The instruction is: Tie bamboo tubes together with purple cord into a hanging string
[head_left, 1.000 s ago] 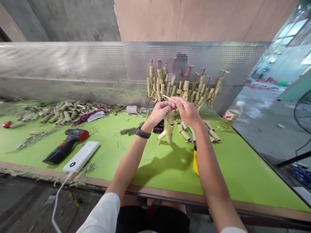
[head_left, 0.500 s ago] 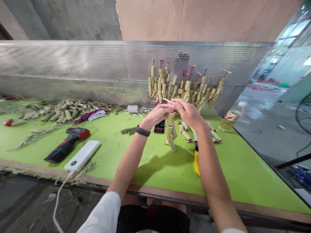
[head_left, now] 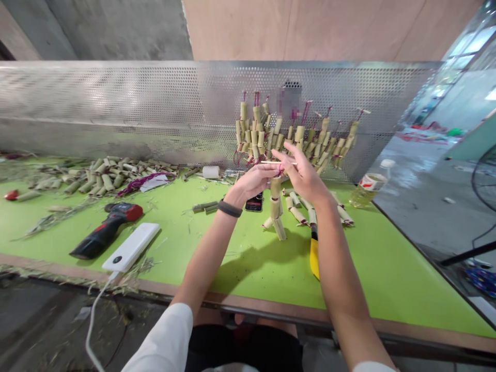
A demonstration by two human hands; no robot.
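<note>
Between my hands, above the green table, a jointed figure of bamboo tube pieces [head_left: 275, 204] hangs by purple string from a thin wooden stick [head_left: 269, 162]. The fingers of my left hand [head_left: 256, 181] are closed at the stick and the string knot, just over the figure's top piece. My right hand [head_left: 302, 173] is at the stick's right end with its fingers spread, and some of its fingertips are hidden. Behind my left hand lies a phone [head_left: 254, 202], partly covered. More strung bamboo pieces [head_left: 297, 214] lie beside my right wrist.
Finished-looking bamboo figures [head_left: 256, 134] hang on the perforated metal panel [head_left: 155, 98]. At left lie a pile of cut bamboo tubes [head_left: 96, 178], purple string [head_left: 135, 185], a cordless drill [head_left: 110, 230] and a white power bank [head_left: 132, 247]. A yellow-handled tool [head_left: 314, 256] and a bottle [head_left: 368, 188] are at right.
My right hand's fingers have opened and lifted from the knot. The stick has turned from slanting to nearly level, and the hanging figure has swung slightly right with its legs spread.
</note>
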